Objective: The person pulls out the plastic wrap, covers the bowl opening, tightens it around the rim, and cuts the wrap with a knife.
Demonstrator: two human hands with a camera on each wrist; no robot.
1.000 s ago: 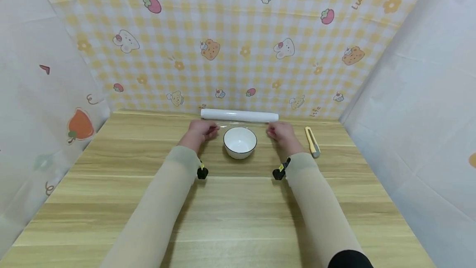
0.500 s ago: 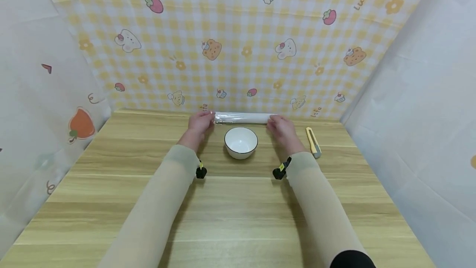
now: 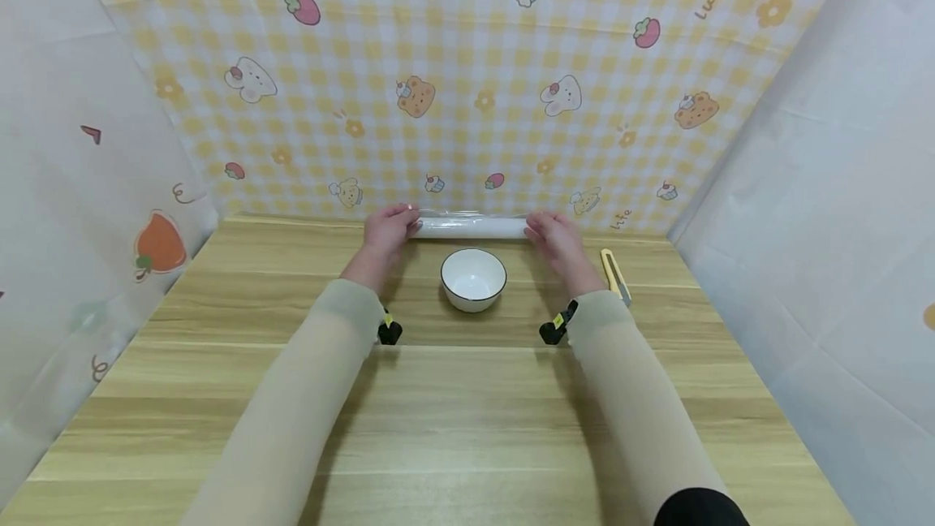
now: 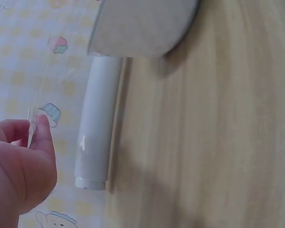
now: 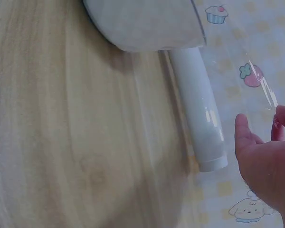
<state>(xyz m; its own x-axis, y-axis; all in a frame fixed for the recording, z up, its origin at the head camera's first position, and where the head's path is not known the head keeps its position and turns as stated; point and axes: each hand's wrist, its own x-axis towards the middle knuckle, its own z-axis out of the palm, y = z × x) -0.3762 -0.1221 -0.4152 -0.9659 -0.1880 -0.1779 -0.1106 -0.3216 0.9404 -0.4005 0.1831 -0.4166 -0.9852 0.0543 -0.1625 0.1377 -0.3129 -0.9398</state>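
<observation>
A white roll of cling film [image 3: 475, 228] lies along the back of the table. Its clear loose film [image 3: 462, 214] is stretched between the two hands just above and behind the roll. My left hand [image 3: 389, 235] pinches the film's left corner between thumb and finger, plain in the left wrist view. At the other end my right hand [image 3: 553, 240] pinches the film, which glints by its fingertips in the right wrist view. Both hands are off the roll's ends. In front of the roll stands a white bowl [image 3: 473, 278] with a dark rim, upright, nothing visible inside.
A yellow and grey utility knife [image 3: 615, 274] lies right of the right hand, partly behind the sleeve. A yellow checked cloth [image 3: 482, 128] hangs right behind the roll. White cloths flank the wooden table [image 3: 467, 420] on both sides.
Both hands have risen and moved back from beside the bowl to over the roll, drawing the loose film up and away with them. The bowl and knife have not moved.
</observation>
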